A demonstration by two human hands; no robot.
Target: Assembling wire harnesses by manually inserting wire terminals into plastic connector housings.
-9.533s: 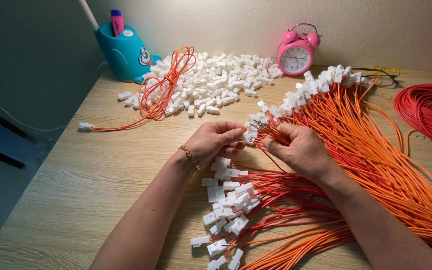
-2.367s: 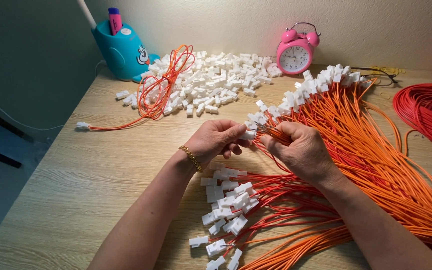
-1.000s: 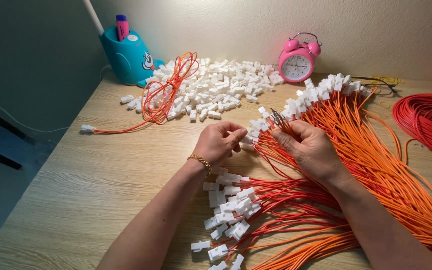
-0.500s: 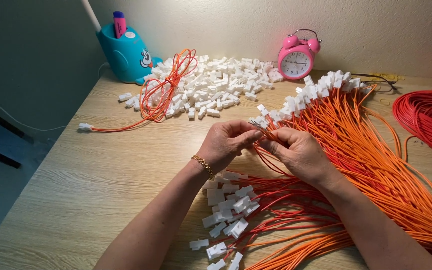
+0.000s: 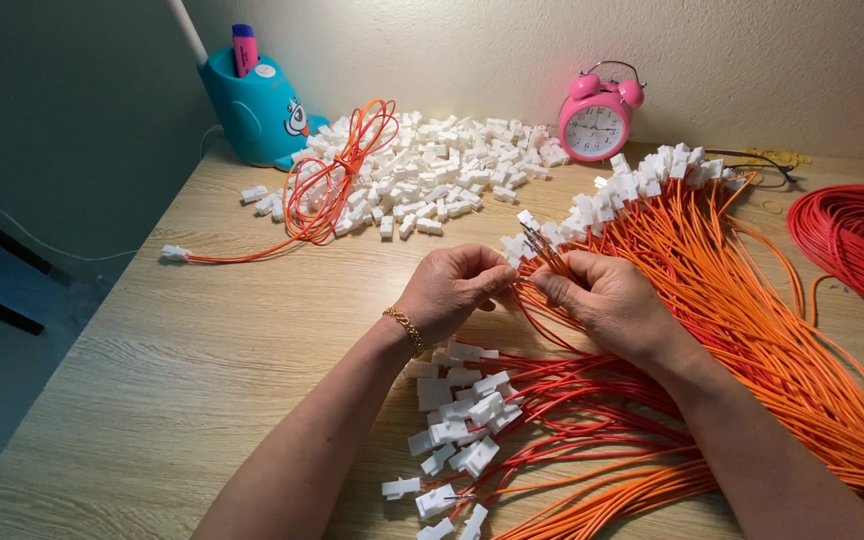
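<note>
Between both hands' fingers (image 5: 497,283): orange wire ends (image 5: 542,255).

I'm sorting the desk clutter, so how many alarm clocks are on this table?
1: the pink alarm clock stands at the back of the table against the wall, behind the loose white connectors. No others show.

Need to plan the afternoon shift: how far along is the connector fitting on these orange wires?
Done: many orange wires already carry white connectors. In hand: the left hand and right hand meet at bare wire ends. Left: a large pile of loose connectors and one coiled wire bundle wait by the clock.
</note>
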